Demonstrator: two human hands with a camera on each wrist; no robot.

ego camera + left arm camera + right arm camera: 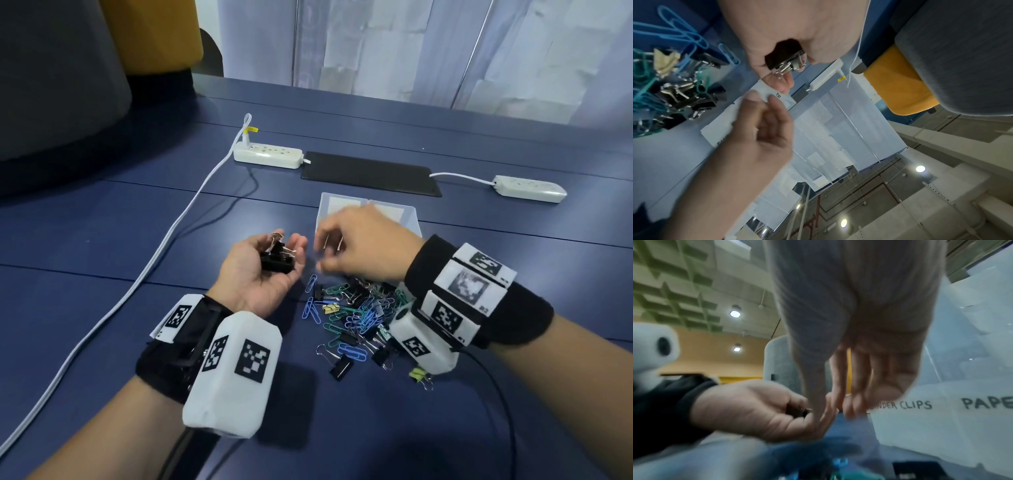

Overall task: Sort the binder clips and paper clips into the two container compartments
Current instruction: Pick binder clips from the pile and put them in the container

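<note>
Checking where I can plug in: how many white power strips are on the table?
2: one power strip far left of the black mat, the other to its right.

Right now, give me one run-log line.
left hand: cups black binder clips | right hand: hovering, grip unclear | pile: unsorted | container: beyond

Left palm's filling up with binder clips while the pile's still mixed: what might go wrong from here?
The black binder clips lie loose in the cupped left hand, so tilting it might spill them back into the mixed pile. The right hand hides much of the container, so a drop may land in the wrong compartment.
</note>
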